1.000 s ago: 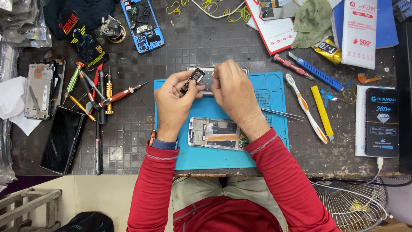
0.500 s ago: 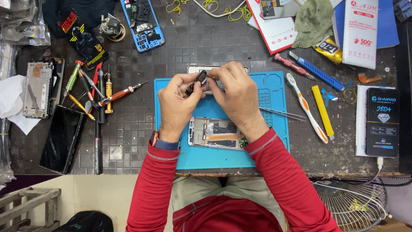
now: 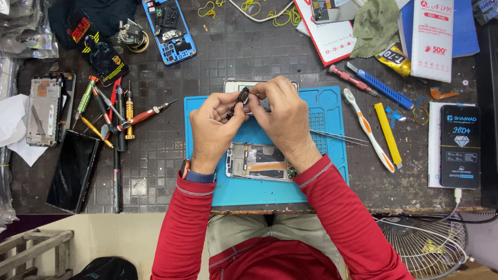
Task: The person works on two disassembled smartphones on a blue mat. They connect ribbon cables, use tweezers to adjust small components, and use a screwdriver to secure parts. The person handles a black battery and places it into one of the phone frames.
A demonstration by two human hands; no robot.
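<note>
Left hand point(image 3: 212, 127): fingertips pinching small dark part point(image 3: 242, 96).
Right hand point(image 3: 280, 116): fingertips pinching same part.
Below: opened phone point(image 3: 259, 162) on blue mat point(image 3: 327, 155).
Right: tweezers point(image 3: 340, 137).

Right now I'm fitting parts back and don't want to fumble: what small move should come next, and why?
Probably lower the small dark part toward the opened phone. The left hand and right hand both pinch it above the blue mat, and the phone lies just below, between the wrists. The tweezers lie close by the right hand if needed.
</note>
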